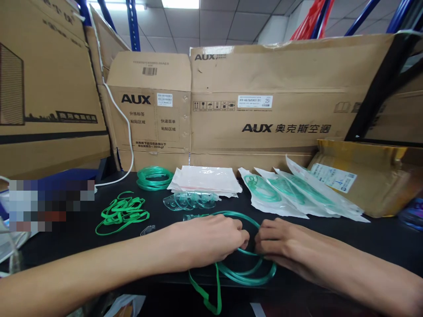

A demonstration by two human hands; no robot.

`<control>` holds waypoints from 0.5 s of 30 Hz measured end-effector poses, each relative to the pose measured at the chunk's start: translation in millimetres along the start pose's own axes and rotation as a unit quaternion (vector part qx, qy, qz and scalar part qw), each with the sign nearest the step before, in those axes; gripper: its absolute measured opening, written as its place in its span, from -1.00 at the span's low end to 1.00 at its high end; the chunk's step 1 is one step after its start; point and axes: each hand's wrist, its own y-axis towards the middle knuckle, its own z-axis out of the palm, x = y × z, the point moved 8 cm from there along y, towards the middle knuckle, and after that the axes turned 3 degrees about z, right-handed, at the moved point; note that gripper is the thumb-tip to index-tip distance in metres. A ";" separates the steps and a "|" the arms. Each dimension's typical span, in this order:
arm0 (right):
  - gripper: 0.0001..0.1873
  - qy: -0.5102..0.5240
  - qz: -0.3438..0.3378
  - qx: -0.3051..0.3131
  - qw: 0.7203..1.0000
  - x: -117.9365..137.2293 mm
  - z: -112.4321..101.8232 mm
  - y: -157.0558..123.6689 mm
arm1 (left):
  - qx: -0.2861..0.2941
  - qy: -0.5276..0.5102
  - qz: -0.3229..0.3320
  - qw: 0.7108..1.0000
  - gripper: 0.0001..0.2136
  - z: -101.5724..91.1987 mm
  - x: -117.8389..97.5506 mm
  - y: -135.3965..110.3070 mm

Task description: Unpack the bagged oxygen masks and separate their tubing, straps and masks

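A coil of clear green tubing lies on the black tabletop near its front edge. My left hand is closed over the coil's left side, fingers curled round the tubing; its fingertips are partly hidden. From the right, my right hand pinches the same coil, its thumb hidden underneath. A narrow green elastic strap hangs below my left hand over the table edge. Just behind that hand, a clear plastic piece shows in part; the rest is covered.
Several clear mask shells sit behind my hands, before a stack of white pouches. Loose green straps and another tubing coil lie left. Pouches with green tubing and a cardboard box stand right. Cardboard panels close the back.
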 end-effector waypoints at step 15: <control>-0.54 -0.118 0.006 -0.089 0.989 0.4 -11.6 -19.4 | 0.050 -0.087 -0.003 0.995 -0.84 -8.4 5.5 -0.8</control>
